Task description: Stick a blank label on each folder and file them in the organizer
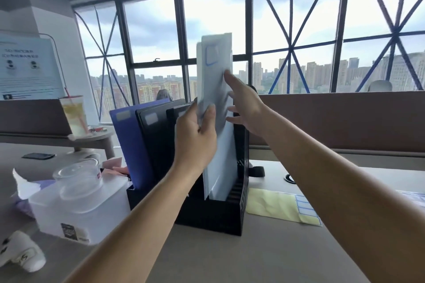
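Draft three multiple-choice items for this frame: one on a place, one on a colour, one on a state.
1. Where is the label sheet? A) on the desk, right of the organizer B) inside the organizer C) on the plastic box
2. What colour is the leftmost folder in the organizer? A) red B) blue C) yellow
3. How is the white folder? A) flat on the desk B) upright, lower end in the organizer, gripped by the left hand C) rolled up
Key: 1 A, it lies beside the organizer's right wall; 2 B, its cover is blue; 3 B, the thumb lies across its front.
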